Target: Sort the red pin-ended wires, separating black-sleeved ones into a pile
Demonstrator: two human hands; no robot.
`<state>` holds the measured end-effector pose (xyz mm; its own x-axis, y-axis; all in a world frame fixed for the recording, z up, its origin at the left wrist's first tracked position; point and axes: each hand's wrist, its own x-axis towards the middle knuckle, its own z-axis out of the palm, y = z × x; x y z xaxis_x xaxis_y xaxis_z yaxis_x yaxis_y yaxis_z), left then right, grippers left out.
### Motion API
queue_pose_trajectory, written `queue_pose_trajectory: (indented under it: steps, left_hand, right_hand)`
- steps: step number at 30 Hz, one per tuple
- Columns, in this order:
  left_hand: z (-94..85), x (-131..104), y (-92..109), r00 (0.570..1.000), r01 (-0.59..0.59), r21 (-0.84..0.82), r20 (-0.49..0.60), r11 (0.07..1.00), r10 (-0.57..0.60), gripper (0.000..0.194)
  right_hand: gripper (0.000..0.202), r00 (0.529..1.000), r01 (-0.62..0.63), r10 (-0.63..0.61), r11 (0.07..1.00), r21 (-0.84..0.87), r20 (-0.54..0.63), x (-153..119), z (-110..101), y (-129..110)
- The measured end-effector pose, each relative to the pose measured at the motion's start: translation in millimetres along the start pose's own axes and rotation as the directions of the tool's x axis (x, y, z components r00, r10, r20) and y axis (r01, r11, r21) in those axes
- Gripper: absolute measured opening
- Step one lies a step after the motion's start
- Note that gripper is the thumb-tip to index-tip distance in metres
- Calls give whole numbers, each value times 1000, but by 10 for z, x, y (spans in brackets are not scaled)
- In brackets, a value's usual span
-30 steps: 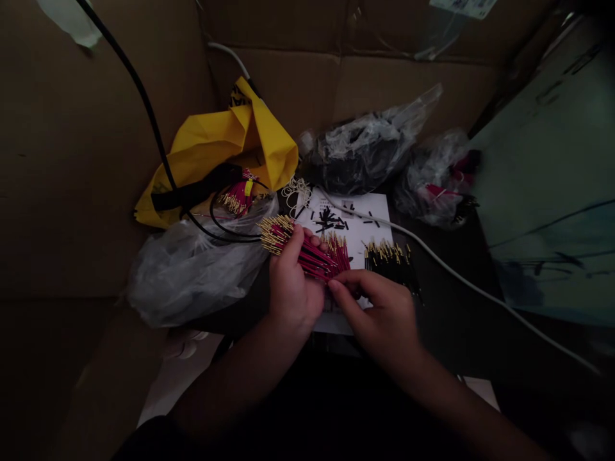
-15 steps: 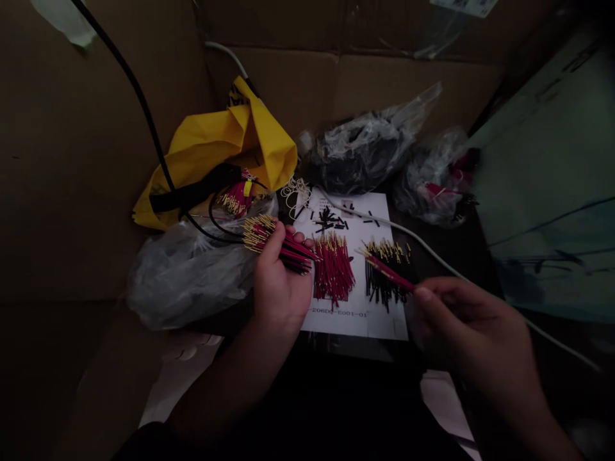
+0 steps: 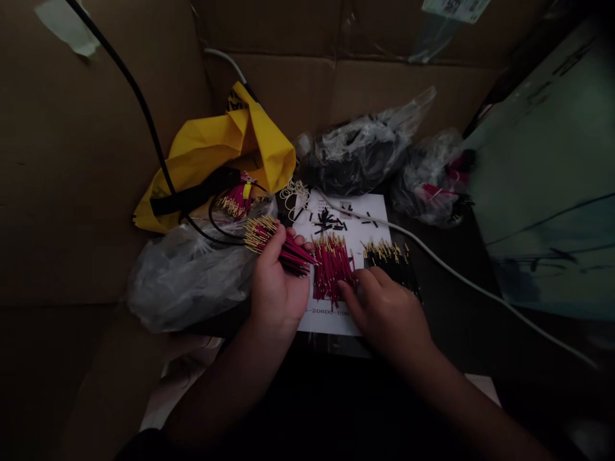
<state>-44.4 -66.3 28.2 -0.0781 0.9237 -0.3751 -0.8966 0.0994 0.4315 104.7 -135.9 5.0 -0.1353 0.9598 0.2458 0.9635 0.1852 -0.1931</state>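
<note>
A bundle of red and black wires with gold pin ends (image 3: 293, 253) is gripped in my left hand (image 3: 281, 278), the gold ends pointing up and left. My right hand (image 3: 387, 307) is at the lower right edge of a pile of red wires (image 3: 331, 266), thumb and fingers close together; whether a wire is between them is too dark to tell. Beside it, a pile of black wires with gold ends (image 3: 391, 259) is partly covered by that hand. Both piles lie on a printed white sheet (image 3: 331, 325). Short black pieces (image 3: 327, 221) are scattered above them.
A yellow bag (image 3: 206, 144) and a clear plastic bag (image 3: 192, 282) are at the left, near another wire bundle (image 3: 237, 198). Two filled plastic bags (image 3: 360, 153) (image 3: 427, 182) stand behind. A white cable (image 3: 446, 256) crosses rightward; cardboard (image 3: 288, 83) rises behind.
My right hand has moved left from beyond the black pile to the red pile. The red wires it held out are no longer visible there. My left hand still holds its bundle.
</note>
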Motion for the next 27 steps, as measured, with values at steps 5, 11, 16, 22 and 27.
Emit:
queue_pose_trajectory:
  steps: [5,11,16,22,27]
  left_hand:
    - [59,-75,-67,1000,13,2,26,1000,-13,7]
    - [107,-162,-128,1000,18,31,13,999,-19,10]
    - [102,-177,-152,1000,15,60,15,998,-16,7]
    - [69,-190,-223,996,88,90,-23,992,-86,13]
    - [27,-202,-265,998,64,115,-23,991,-62,14]
  right_hand:
    - [12,978,141,-102,966,218,-179,3,-121,-28]
    - [16,962,234,-164,906,352,-219,95,-181,-187]
    - [16,970,206,-132,888,412,-202,148,-192,-188]
    - [18,966,246,-216,937,246,-144,249,-255,-170]
    - [12,920,356,-355,934,-25,-164,320,-327,-204]
